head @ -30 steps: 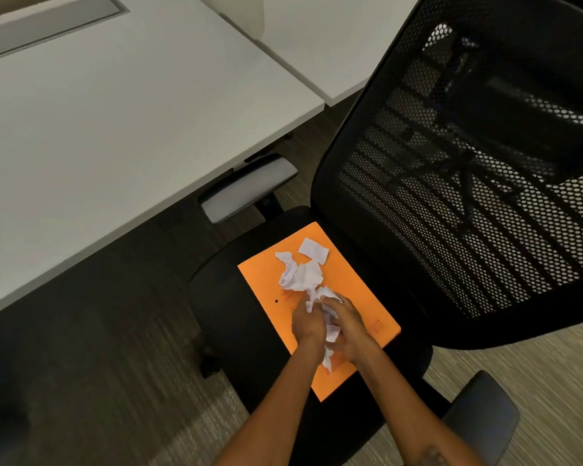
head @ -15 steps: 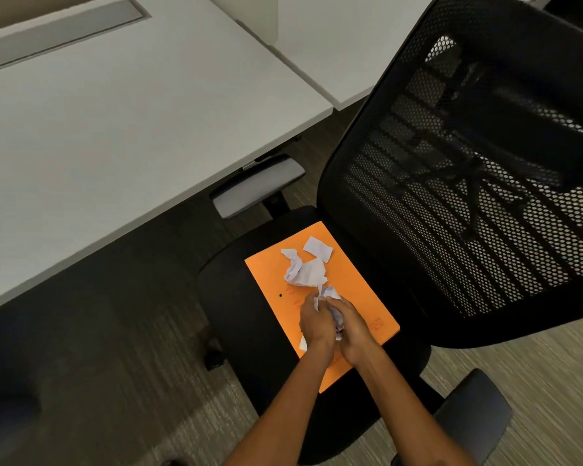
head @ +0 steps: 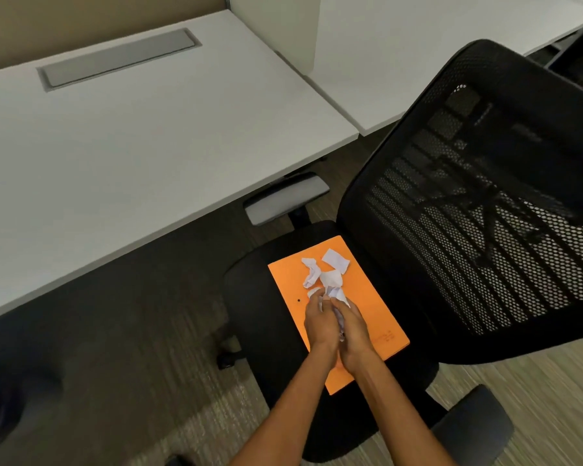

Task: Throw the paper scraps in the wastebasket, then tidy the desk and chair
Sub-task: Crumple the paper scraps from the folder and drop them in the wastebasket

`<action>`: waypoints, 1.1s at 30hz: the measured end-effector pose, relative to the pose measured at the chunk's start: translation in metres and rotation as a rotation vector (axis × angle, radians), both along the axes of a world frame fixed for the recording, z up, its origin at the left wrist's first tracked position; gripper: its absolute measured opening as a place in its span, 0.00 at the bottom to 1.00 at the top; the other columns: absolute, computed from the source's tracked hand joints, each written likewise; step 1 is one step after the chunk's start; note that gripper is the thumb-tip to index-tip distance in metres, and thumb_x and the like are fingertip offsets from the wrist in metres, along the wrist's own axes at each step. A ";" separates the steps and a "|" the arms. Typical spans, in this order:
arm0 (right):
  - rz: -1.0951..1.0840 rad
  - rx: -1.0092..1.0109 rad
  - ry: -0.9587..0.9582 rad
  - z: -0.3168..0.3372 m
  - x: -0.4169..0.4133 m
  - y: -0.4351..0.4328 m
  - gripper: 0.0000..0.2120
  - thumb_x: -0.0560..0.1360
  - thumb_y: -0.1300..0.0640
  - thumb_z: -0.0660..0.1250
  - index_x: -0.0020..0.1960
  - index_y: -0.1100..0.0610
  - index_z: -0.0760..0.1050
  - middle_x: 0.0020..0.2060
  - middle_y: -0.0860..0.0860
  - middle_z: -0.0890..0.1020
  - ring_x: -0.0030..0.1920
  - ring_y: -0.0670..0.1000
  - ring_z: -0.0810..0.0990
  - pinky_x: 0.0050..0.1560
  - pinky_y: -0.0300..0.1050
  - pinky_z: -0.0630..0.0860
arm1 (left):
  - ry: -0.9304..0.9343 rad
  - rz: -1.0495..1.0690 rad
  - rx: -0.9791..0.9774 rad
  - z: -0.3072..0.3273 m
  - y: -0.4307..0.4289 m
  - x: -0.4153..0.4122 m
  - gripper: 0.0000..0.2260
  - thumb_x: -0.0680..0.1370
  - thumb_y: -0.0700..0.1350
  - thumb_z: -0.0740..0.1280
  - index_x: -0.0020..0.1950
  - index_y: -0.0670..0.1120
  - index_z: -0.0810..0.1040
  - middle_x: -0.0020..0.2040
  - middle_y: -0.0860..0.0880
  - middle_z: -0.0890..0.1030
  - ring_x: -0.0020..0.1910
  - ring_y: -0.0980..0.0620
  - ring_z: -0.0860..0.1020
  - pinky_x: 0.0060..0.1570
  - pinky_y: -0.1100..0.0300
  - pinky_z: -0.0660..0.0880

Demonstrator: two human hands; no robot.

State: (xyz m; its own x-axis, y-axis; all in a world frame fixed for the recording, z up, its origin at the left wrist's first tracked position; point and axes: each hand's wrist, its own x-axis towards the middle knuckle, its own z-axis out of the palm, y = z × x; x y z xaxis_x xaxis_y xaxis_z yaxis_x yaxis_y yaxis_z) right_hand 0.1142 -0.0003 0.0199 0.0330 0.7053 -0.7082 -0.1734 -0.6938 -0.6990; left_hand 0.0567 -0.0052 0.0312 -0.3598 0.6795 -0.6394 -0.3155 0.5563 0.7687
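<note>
An orange folder [head: 367,297] lies on the black seat of an office chair [head: 260,297]. White crumpled paper scraps [head: 330,277] sit on its far half, one flat piece [head: 335,265] a little apart. My left hand [head: 320,326] and my right hand [head: 352,327] are pressed together over the folder's middle, both closed around a bunch of crumpled paper scraps [head: 335,294] that sticks out past the fingertips. No wastebasket is in view.
The chair's black mesh backrest [head: 485,213] rises on the right, with a grey armrest [head: 285,200] at the far side and a dark armrest [head: 472,428] near me. A white desk [head: 132,136] with a grey cable flap [head: 118,57] fills the left. Carpet lies below.
My hands have gathered the scraps more tightly and shifted slightly toward the remaining pieces. The view has tilted up, showing more of the desk.
</note>
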 end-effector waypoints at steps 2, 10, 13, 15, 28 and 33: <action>-0.026 0.021 0.005 0.003 -0.010 -0.002 0.17 0.78 0.51 0.67 0.65 0.54 0.75 0.48 0.49 0.84 0.45 0.48 0.83 0.43 0.47 0.78 | -0.003 -0.001 0.016 0.004 -0.003 -0.008 0.15 0.85 0.45 0.56 0.69 0.53 0.74 0.63 0.51 0.79 0.58 0.52 0.79 0.61 0.52 0.78; -0.099 0.079 -0.079 0.011 -0.047 -0.016 0.17 0.77 0.50 0.68 0.66 0.48 0.74 0.56 0.51 0.82 0.54 0.50 0.82 0.49 0.47 0.80 | -0.059 0.008 0.052 0.012 -0.015 -0.034 0.13 0.85 0.47 0.57 0.66 0.52 0.77 0.60 0.49 0.82 0.56 0.51 0.82 0.56 0.54 0.81; -0.109 0.112 -0.132 0.014 -0.054 -0.021 0.16 0.77 0.49 0.68 0.65 0.47 0.74 0.54 0.48 0.82 0.53 0.50 0.82 0.48 0.45 0.80 | -0.071 0.023 0.050 0.014 -0.021 -0.042 0.13 0.85 0.47 0.57 0.66 0.52 0.77 0.59 0.50 0.82 0.55 0.53 0.82 0.53 0.56 0.81; -0.052 0.142 -0.120 0.017 -0.059 -0.024 0.16 0.78 0.50 0.67 0.65 0.51 0.74 0.53 0.52 0.83 0.52 0.53 0.83 0.52 0.53 0.80 | -0.072 0.036 0.055 0.015 -0.025 -0.048 0.13 0.85 0.48 0.58 0.66 0.53 0.77 0.58 0.51 0.83 0.54 0.55 0.82 0.50 0.59 0.81; 0.195 0.147 -0.038 0.019 -0.140 -0.041 0.19 0.77 0.48 0.68 0.67 0.48 0.72 0.55 0.49 0.83 0.52 0.52 0.84 0.50 0.51 0.79 | -0.075 0.242 0.080 0.025 -0.052 -0.132 0.11 0.85 0.47 0.57 0.63 0.54 0.77 0.56 0.51 0.82 0.53 0.55 0.81 0.45 0.63 0.80; 0.263 0.144 -0.091 0.017 -0.209 -0.063 0.14 0.79 0.52 0.65 0.64 0.47 0.75 0.56 0.53 0.82 0.54 0.52 0.82 0.49 0.46 0.78 | -0.048 0.326 0.089 0.025 -0.078 -0.196 0.12 0.85 0.45 0.58 0.64 0.51 0.77 0.58 0.47 0.82 0.56 0.50 0.81 0.57 0.51 0.80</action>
State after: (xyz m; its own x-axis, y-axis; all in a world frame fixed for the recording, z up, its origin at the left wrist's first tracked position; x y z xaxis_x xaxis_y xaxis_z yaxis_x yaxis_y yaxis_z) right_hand -0.0949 -0.0637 0.0372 -0.1051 0.7909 -0.6029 0.0670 -0.5993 -0.7977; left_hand -0.1396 -0.0833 0.0559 -0.5381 0.5873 -0.6046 -0.5030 0.3518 0.7895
